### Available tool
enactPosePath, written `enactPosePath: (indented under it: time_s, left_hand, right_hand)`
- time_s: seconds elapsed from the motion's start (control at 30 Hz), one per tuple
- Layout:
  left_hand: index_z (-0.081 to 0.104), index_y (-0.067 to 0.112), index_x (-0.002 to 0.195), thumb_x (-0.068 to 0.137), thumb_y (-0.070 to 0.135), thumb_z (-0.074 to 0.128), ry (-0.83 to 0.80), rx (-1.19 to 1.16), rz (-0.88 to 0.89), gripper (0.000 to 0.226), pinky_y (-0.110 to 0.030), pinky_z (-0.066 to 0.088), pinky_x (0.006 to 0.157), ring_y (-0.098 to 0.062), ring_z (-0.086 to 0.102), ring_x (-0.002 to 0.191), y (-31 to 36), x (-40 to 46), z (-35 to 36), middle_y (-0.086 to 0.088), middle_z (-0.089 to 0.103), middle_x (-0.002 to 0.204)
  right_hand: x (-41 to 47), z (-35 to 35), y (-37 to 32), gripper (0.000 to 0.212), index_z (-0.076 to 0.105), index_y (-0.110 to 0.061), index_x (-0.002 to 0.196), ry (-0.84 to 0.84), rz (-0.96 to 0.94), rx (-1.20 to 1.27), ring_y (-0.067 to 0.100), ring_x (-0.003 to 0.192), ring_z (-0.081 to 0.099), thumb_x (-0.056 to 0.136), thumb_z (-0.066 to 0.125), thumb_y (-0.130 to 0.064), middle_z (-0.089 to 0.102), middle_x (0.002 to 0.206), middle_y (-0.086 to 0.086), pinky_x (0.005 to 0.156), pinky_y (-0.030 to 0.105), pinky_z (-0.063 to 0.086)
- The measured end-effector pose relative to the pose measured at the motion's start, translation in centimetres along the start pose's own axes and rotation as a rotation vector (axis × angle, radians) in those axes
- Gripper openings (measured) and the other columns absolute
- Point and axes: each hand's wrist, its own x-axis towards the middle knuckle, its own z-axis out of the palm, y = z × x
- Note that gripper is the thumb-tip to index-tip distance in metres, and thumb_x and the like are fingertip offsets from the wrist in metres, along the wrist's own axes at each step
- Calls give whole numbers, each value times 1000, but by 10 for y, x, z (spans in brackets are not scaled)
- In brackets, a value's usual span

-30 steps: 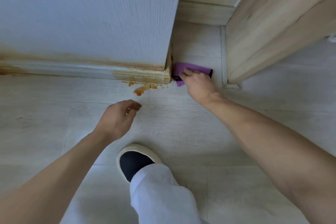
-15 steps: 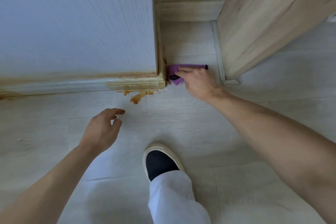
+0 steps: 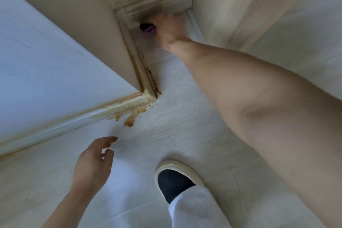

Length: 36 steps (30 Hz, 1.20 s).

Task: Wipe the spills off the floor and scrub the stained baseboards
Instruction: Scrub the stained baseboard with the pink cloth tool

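My right hand (image 3: pixel 170 29) reaches deep into the recess and holds a purple cloth (image 3: pixel 149 28) against the floor by the inner baseboard corner (image 3: pixel 129 17); the hand is blurred and covers most of the cloth. An orange-brown spill (image 3: pixel 132 117) lies on the pale floor at the outer wall corner. Brown stains run along the side baseboard (image 3: pixel 146 76) and along the front baseboard (image 3: pixel 118 106). My left hand (image 3: pixel 94 163) hovers above the floor below the spill, fingers loosely curled, holding nothing.
A wooden door panel (image 3: pixel 222 5) stands at the right side of the narrow recess. My foot in a dark shoe with a cream sole (image 3: pixel 174 179) and a white trouser leg (image 3: pixel 192 209) is on the floor at bottom centre.
The view has swung round to look into the recess. My right hand has slid the purple cloth from the outer corner back to the inner corner. My left hand stays hovering.
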Motion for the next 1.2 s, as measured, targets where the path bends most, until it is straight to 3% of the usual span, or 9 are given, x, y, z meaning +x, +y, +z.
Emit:
enactPosePath:
  time_s: [0.27, 0.43, 0.63, 0.7, 0.83, 0.9, 1.0, 1.13, 1.2]
  left_hand:
    - [64, 27, 134, 98, 5, 57, -12, 3, -60, 43, -32, 47, 96, -22, 63, 118, -27, -19, 10, 9, 64, 133]
    - [67, 27, 128, 97, 4, 57, 18, 15, -74, 40, -32, 48, 88, -17, 63, 103, -28, -16, 11, 9, 66, 124]
    - [69, 28, 123, 98, 3, 55, 24, -9, -41, 38, -31, 48, 86, -18, 65, 104, -19, -3, 6, 9, 68, 118]
    - [70, 27, 122, 98, 2, 54, 36, -12, -25, 38, -25, 47, 83, -14, 65, 101, -15, 1, 4, 10, 68, 116]
    - [70, 29, 118, 98, 0, 54, 6, -24, -14, 38, -10, 42, 79, -8, 64, 99, -11, 4, 1, 15, 69, 112]
    - [70, 32, 114, 97, 0, 55, -21, -2, 7, 39, -10, 44, 78, -4, 65, 99, -13, 1, -1, 17, 70, 111]
    - [69, 35, 109, 95, -2, 56, -30, 31, 46, 41, -14, 46, 77, -2, 66, 97, -18, 6, -4, 17, 71, 108]
    - [70, 31, 109, 96, -2, 56, -50, 63, 110, 38, -17, 46, 75, -5, 65, 91, -21, 15, -2, 15, 70, 105]
    - [71, 29, 110, 95, -1, 56, -38, 65, 115, 37, -16, 46, 75, -6, 66, 91, -23, 12, -2, 16, 70, 106]
  right_hand:
    - [5, 22, -9, 40, 65, -23, 134, -139, -221, -139, 25, 117, 65, 101, 52, -4, 69, 125, 7, 89, 28, 51]
    - [7, 23, -2, 46, 57, -22, 141, -117, -346, -150, 29, 137, 45, 97, 62, -9, 54, 148, 3, 102, 38, 49]
    - [-25, 35, 20, 30, 73, -14, 110, -103, -620, -93, 32, 118, 63, 85, 68, 2, 72, 119, 8, 93, 45, 57]
    - [-10, 27, 21, 33, 72, -18, 110, -130, -570, -105, 31, 113, 66, 87, 65, 4, 73, 116, 8, 87, 46, 59]
    - [-2, 36, -2, 25, 70, -17, 117, -44, -370, -41, 27, 125, 57, 94, 64, -10, 70, 126, 4, 95, 39, 55]
    - [-25, 42, 9, 21, 74, -13, 109, -15, -491, 7, 28, 120, 61, 89, 70, -9, 73, 119, 6, 93, 39, 56]
    - [-32, 29, 33, 28, 75, -14, 103, -141, -671, 4, 28, 105, 67, 84, 62, 3, 75, 108, 8, 82, 37, 59]
    - [-16, 28, 2, 25, 70, -20, 118, -117, -337, 11, 30, 113, 65, 94, 65, -13, 70, 121, 10, 88, 41, 58]
    - [-35, 41, -10, 31, 71, -16, 119, -35, -242, 63, 31, 122, 60, 90, 65, -6, 68, 127, 11, 92, 41, 57]
